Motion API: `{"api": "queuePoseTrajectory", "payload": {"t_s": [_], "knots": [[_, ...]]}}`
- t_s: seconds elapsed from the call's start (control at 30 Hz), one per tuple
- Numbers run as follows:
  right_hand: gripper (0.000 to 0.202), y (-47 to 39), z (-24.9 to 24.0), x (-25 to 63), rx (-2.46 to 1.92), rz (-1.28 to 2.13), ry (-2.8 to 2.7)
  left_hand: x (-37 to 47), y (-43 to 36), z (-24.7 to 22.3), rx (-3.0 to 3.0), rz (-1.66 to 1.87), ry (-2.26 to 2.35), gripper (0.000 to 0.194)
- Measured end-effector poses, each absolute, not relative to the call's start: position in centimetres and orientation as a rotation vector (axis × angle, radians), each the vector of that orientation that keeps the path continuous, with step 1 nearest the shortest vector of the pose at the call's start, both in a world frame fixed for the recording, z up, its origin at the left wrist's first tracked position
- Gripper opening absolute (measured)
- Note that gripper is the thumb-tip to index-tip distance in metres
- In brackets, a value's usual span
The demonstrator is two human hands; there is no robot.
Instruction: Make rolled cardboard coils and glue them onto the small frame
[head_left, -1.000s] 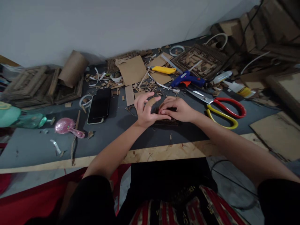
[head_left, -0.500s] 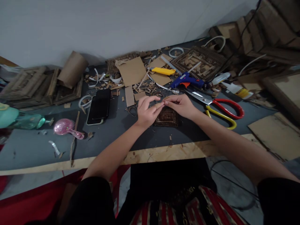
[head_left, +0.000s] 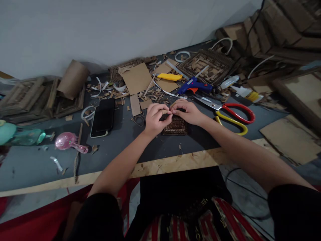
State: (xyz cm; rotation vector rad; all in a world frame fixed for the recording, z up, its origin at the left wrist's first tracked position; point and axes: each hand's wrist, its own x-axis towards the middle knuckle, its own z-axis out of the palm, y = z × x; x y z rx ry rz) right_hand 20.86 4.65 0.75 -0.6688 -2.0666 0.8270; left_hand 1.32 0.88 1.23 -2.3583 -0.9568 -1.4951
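My left hand (head_left: pixel 154 120) and my right hand (head_left: pixel 188 112) meet fingertip to fingertip over a small dark brown woven rectangular piece (head_left: pixel 175 129) lying on the table. Both pinch at a thin brown strip (head_left: pixel 165 111), mostly covered by the fingers; its exact kind is too small to make out. The hands hide the far part of the woven piece. Just beyond them lie small cardboard scraps (head_left: pixel 135 104). A blue glue gun (head_left: pixel 194 86) and large scissors with a red and a yellow handle (head_left: pixel 238 112) rest beyond and right of my right hand.
A yellow cutter (head_left: pixel 169 77) lies among cardboard bits at the back. Left are a black phone (head_left: pixel 105 115), a pink hairbrush (head_left: pixel 66 141) and a green bottle (head_left: pixel 30 136). Brown frames (head_left: pixel 22 97) stand at far left; others pile up at right. The wooden table edge (head_left: pixel 175 163) runs in front.
The view has shifted slightly. My fingertips have drawn a little apart, showing more of the thin strip; both hands stay over the woven piece.
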Motion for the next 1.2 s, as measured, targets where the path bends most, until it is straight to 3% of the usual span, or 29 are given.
{"api": "queuePoseTrajectory", "payload": {"t_s": [0.3, 0.63, 0.9, 1.2], "knots": [[0.023, 4.8, 0.9, 21.0, -0.576, 0.886, -2.07, 1.5, 1.0, 1.2, -2.327, -1.585, -0.897, 0.008], [0.036, 4.1, 1.0, 21.0, -0.571, 0.923, -2.088, 0.4, 0.8, 1.4, -2.41, -1.444, -0.78, 0.009], [0.023, 4.0, 0.9, 20.6, -0.65, 0.927, -1.977, 0.2, 0.5, 2.1, -2.393, -1.151, -0.682, 0.01], [0.018, 4.2, 0.8, 20.6, -0.752, 0.958, -1.9, 0.3, 1.0, 1.1, -2.394, -1.237, -0.915, 0.019]]}}
